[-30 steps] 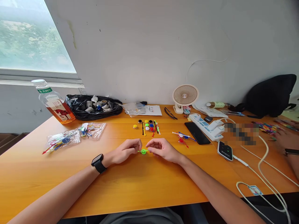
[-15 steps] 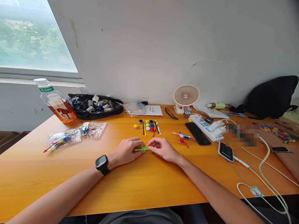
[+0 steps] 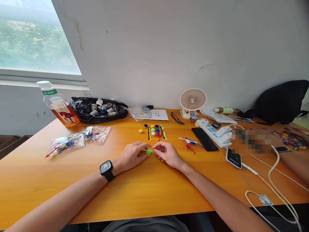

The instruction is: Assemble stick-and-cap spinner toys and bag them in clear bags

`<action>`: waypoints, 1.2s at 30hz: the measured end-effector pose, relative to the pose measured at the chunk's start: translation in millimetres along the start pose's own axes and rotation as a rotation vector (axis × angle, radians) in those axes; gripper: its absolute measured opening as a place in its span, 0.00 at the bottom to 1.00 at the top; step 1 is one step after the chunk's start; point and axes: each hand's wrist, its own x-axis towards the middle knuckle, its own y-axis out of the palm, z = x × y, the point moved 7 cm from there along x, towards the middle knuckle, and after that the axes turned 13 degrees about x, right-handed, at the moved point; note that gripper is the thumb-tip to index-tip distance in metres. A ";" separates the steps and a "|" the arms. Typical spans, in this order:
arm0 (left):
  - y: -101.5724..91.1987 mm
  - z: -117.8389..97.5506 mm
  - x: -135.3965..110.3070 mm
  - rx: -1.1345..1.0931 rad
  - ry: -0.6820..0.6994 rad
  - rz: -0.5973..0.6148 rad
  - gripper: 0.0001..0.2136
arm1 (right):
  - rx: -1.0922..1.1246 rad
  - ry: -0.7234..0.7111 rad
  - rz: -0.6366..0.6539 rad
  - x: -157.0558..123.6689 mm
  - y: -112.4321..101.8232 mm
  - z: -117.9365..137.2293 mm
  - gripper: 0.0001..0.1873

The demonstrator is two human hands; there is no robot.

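Hands point(image 3: 131, 156) pinch a small, bright green piece point(image 3: 148, 152) between them, a thin bar crossing its round disc.

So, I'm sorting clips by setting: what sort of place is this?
Probably a shared workroom or office: a wooden table holds a power strip and a small fan, with another person's arm at the right.

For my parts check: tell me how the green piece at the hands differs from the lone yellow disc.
The green piece is at the left hand; the yellow disc rests untouched on the table. The green piece is nearer the camera, the yellow disc farther off. Both are small and brightly coloured.
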 end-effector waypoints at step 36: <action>-16.0 -12.1 -3.7 0.002 -0.022 -0.106 0.22 | -0.195 0.017 -0.182 -2.3 -31.0 14.0 0.25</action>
